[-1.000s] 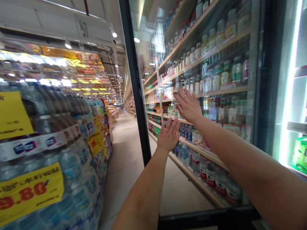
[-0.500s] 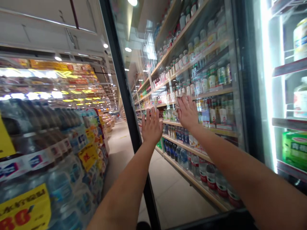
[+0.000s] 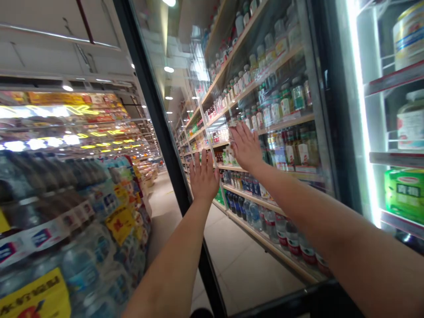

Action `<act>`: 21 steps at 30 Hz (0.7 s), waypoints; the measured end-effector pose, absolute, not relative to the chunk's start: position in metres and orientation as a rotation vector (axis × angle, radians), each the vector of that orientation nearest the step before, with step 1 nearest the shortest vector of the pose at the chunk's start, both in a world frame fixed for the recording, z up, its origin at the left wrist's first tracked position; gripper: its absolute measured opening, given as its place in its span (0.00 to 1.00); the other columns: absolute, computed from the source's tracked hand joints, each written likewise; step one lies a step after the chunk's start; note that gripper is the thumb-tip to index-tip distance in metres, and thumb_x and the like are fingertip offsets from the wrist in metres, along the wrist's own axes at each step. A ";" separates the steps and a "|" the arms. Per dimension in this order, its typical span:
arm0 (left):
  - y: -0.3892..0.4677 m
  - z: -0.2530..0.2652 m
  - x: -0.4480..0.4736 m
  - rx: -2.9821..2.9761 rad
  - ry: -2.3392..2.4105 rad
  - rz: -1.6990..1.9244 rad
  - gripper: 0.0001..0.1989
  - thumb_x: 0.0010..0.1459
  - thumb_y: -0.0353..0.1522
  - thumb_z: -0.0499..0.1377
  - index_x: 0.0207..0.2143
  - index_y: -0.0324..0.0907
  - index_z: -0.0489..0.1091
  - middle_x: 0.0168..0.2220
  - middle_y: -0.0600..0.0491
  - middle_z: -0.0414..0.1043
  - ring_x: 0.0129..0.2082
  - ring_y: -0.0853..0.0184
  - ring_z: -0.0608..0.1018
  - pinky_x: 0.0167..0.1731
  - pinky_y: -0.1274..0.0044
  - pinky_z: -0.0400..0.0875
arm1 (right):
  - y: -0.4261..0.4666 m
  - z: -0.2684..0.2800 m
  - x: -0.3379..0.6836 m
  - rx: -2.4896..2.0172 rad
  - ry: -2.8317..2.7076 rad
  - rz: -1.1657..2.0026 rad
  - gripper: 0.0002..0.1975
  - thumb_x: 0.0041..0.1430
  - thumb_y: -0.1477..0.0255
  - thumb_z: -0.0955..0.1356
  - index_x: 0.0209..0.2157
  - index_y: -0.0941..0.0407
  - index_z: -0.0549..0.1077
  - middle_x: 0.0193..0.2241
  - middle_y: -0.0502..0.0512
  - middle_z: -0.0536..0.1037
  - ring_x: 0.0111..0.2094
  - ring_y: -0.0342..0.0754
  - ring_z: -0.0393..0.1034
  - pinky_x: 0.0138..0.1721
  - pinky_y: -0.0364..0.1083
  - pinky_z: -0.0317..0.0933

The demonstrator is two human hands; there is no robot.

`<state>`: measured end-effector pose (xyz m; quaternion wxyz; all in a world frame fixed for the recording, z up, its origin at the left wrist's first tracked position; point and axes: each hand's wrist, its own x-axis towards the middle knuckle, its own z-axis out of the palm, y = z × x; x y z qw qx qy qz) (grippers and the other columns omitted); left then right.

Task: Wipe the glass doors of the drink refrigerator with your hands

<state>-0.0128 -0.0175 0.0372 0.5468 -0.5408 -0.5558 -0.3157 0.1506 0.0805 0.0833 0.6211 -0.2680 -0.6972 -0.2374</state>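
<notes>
A glass door (image 3: 251, 247) with a black frame (image 3: 153, 104) stands swung out in front of me. My left hand (image 3: 204, 179) lies open on the glass near the frame, fingers stretched upward and holding nothing. Higher and to the right, my right hand (image 3: 247, 150) presses a pale, crumpled cloth (image 3: 233, 125) flat on the same pane. Most of the cloth is hidden under my fingers; only its edge shows. Bottles on shelves appear in the glass behind both hands.
Right of the door is a lit cooler with shelves (image 3: 397, 81), a green pack (image 3: 404, 194) and a white-labelled bottle (image 3: 410, 128). Stacked bottled drinks (image 3: 79, 265) with yellow price signs (image 3: 36, 296) line the left. A tiled aisle (image 3: 165, 190) runs between stack and door.
My right hand has slid left and slightly up across the glass with the cloth. My left hand stays on the pane, and the camera view has turned a little.
</notes>
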 end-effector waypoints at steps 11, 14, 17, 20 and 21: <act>-0.020 0.037 -0.013 -1.292 -1.310 -0.743 0.30 0.70 0.37 0.49 0.71 0.39 0.50 0.72 0.46 0.43 0.73 0.56 0.43 0.71 0.59 0.41 | 0.080 0.093 0.154 -0.524 -1.740 -0.654 0.27 0.71 0.69 0.57 0.69 0.52 0.55 0.71 0.54 0.54 0.73 0.53 0.40 0.71 0.63 0.36; -0.021 0.037 -0.012 -1.293 -1.321 -0.748 0.30 0.70 0.37 0.49 0.71 0.38 0.50 0.72 0.46 0.43 0.73 0.56 0.44 0.71 0.59 0.40 | 0.085 0.095 0.163 -0.791 -1.519 -0.466 0.29 0.70 0.70 0.56 0.71 0.57 0.52 0.72 0.60 0.50 0.73 0.58 0.38 0.70 0.66 0.38; -0.022 0.037 -0.010 -1.307 -1.330 -0.759 0.31 0.69 0.37 0.49 0.71 0.39 0.49 0.73 0.47 0.43 0.73 0.57 0.43 0.71 0.59 0.39 | 0.086 0.085 0.172 -0.743 -1.570 -0.529 0.29 0.70 0.70 0.57 0.70 0.59 0.53 0.71 0.61 0.51 0.73 0.58 0.38 0.70 0.64 0.39; -0.022 0.038 -0.010 -1.314 -1.328 -0.765 0.31 0.69 0.37 0.49 0.71 0.39 0.49 0.73 0.47 0.43 0.73 0.57 0.43 0.71 0.59 0.39 | 0.094 0.075 0.185 -0.570 -1.724 -0.654 0.28 0.69 0.69 0.59 0.69 0.56 0.57 0.70 0.58 0.56 0.72 0.55 0.41 0.71 0.62 0.38; -0.023 0.038 -0.009 -1.315 -1.331 -0.770 0.31 0.69 0.37 0.49 0.71 0.39 0.49 0.73 0.47 0.43 0.73 0.57 0.43 0.71 0.59 0.39 | 0.099 0.074 0.189 -0.585 -1.707 -0.631 0.28 0.69 0.69 0.58 0.69 0.55 0.57 0.70 0.58 0.57 0.72 0.55 0.42 0.70 0.63 0.39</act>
